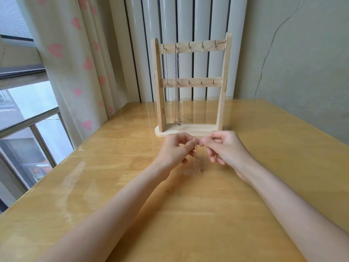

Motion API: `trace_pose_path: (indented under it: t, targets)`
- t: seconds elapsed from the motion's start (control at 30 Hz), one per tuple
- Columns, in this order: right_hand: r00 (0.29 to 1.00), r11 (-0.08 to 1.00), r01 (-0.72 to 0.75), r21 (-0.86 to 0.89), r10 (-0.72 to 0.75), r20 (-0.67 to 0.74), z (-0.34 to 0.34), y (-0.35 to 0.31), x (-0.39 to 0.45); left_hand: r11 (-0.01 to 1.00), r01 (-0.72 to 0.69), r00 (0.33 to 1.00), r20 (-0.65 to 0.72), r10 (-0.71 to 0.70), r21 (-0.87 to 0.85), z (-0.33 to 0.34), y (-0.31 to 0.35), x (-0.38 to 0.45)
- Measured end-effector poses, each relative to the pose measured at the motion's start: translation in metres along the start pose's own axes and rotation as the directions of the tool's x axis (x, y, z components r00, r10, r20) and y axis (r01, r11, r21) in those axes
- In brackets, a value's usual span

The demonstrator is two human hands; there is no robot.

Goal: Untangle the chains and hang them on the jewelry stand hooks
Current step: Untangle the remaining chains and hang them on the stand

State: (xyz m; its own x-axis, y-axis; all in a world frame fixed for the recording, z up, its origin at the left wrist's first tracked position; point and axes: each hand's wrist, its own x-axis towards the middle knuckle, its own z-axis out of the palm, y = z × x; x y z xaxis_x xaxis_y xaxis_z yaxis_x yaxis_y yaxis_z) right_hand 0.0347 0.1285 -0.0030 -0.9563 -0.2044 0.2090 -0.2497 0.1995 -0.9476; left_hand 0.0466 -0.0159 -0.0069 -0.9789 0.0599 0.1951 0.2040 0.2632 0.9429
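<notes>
A wooden jewelry stand (223, 76) with two rows of small hooks stands at the back of the table. Two silver chains hang from its top row: one (166, 87) on the leftmost hook, another (177, 87) with a small bow pendant on the second hook. Just in front of the stand's base, my left hand (174, 151) and my right hand (224, 148) meet fingertip to fingertip, pinching a thin, faint chain (197, 157). It dangles between them down to the tabletop, where a small pendant end rests.
The glossy wooden table (113, 186) stretches wide around my forearms. A window and a heart-patterned curtain (79, 63) lie to the left, a white radiator (185, 19) stands behind the stand, and a wall is to the right.
</notes>
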Motion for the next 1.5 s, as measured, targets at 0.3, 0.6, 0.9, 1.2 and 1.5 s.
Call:
trace_pose_path:
  t: [0.3,0.6,0.9,1.2,1.5]
  targets:
    - [0.992,0.997,-0.075,0.008,0.074,0.1,0.0,0.001,-0.002,0.998,-0.064,0.991,-0.119,0.066,0.018,0.001,0.0,0.002]
    - [0.993,0.962,-0.111,0.249,0.1,0.055,-0.006,-0.001,-0.001,0.998,0.006,0.997,0.071,-0.011,0.066,-0.001,0.002,0.002]
    - [0.998,0.987,-0.017,0.159,0.027,-0.059,-0.002,0.003,0.001,0.999,0.01,0.994,0.106,-0.015,0.047,-0.008,-0.001,0.002]
    - [0.989,0.996,-0.091,0.007,0.089,0.12,-0.004,0.003,0.001,0.999,0.031,0.997,0.065,-0.033,0.025,-0.009,-0.001,0.003]
    - [0.999,0.999,-0.033,0.038,0.034,-0.023,-0.005,0.003,0.0,0.988,-0.005,0.995,0.101,-0.01,0.154,-0.002,-0.006,0.004]
